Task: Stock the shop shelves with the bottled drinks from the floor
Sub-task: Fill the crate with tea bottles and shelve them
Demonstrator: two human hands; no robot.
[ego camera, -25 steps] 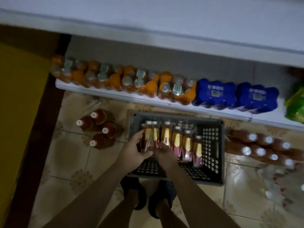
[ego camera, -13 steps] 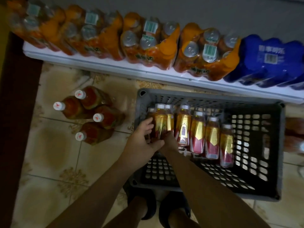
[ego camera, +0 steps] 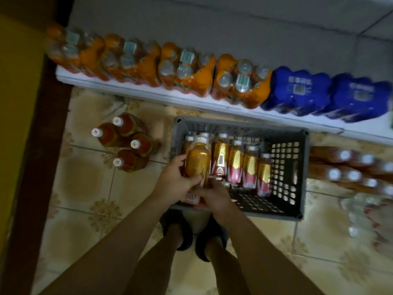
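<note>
Bottles of red tea [ego camera: 127,143], four with white caps, stand in a tight cluster on the floor [ego camera: 85,188] left of the crate [ego camera: 244,124] and apart from it, probably parked there to await their turn. Over the crate's left end the left grip [ego camera: 172,184], a bare hand, is clenched round the side of a golden bottle [ego camera: 197,165]. That bottle is raised above its neighbours, with its white cap pointing away from the person, which suggests it is being drawn out for shelving. At the crate's near wall, just right of that hand, the right grip [ego camera: 214,196] meets the bottle's base. Its fingers curl out of sight underneath, so I cannot tell whether it grasps or only props the load; a red label showing below the left grip hints at a second bottle in the bunch. Inside the crate, right of both hands, a row of labelled bottles [ego camera: 240,165] sits side by side, packed close so they do not roll. Beyond the crate the shelf [ego camera: 136,91] carries orange packs [ego camera: 187,71] and, past the crate's right end, blue packs [ego camera: 297,90], pushed to the front edge. Right of the crate, brown bottles [ego camera: 350,169] crowd the floor, blurred.
</note>
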